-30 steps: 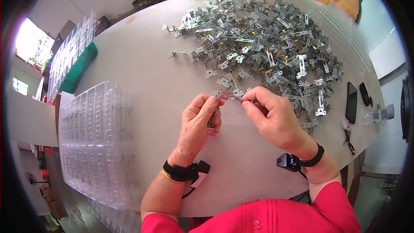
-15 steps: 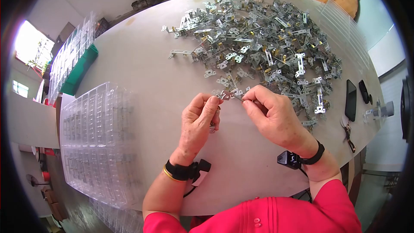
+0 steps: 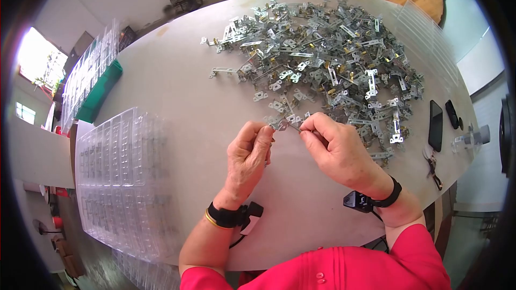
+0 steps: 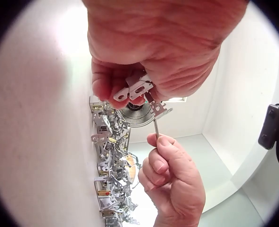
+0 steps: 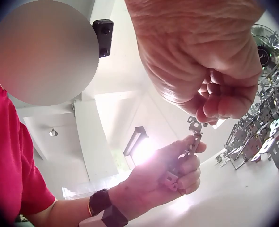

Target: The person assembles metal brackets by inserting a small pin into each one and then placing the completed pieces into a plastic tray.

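My left hand grips a silver metal bracket with holes in its ends; the thumb lies along it and the fingers curl round its body. The end plate of the bracket sticks out past the fingertips, toward the right hand. Between thumb and forefinger my right hand pinches a thin metal rod, its tip at that end plate. In the right wrist view the lower end of the bracket shows in the left palm. Just beyond both hands lies a heap of similar metal brackets, some with brass-coloured parts.
Clear plastic trays are stacked at the left, and more stand by a green bin farther back. A phone, pliers and a small clear container lie near the right edge. A clear ribbed sheet is at the back right.
The bracket's end plate has turned and tilted a little between the hands. The grips of both hands stay the same. The head view has shifted slightly.
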Motion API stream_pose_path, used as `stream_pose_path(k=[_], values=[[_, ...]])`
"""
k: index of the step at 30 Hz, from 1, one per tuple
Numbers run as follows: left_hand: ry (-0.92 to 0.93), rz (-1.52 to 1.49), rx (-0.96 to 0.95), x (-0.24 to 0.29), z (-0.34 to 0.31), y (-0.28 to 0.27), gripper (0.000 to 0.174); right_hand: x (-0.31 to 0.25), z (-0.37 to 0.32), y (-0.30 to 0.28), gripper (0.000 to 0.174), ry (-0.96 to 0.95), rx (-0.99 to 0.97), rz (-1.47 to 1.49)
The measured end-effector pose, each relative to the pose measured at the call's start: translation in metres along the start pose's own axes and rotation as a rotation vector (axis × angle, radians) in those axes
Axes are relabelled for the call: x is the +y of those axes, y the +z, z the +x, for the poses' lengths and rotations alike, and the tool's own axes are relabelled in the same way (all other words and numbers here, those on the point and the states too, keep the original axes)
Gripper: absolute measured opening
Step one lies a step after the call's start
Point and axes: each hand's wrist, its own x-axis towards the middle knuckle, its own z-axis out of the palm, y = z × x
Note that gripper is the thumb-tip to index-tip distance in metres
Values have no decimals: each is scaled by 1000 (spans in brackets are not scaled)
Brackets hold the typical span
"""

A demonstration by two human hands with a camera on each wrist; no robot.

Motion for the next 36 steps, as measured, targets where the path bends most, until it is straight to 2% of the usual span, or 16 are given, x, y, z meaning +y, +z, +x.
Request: stream_pose_path(k=[9,16,18,25,31,36], values=[[52,81,-12,2,-1,-1,17,1,2,-2,7,60,-37,83],[59,93,-7,1,-1,-1,17,0,0,-1,8,32,-14,40],[69,96,-11,1,-1,-2,17,3,1,0,8,118,-47,183],[65,83,9,0,-1,0,16,4,1,-1,9,68,-39,108],[76,83,-12,1,-1,0,16,4,3,-5,11,175,-131,257],[51,129,-68,2,-2,-2,16,-2,5,-8,20,275,-163,393]])
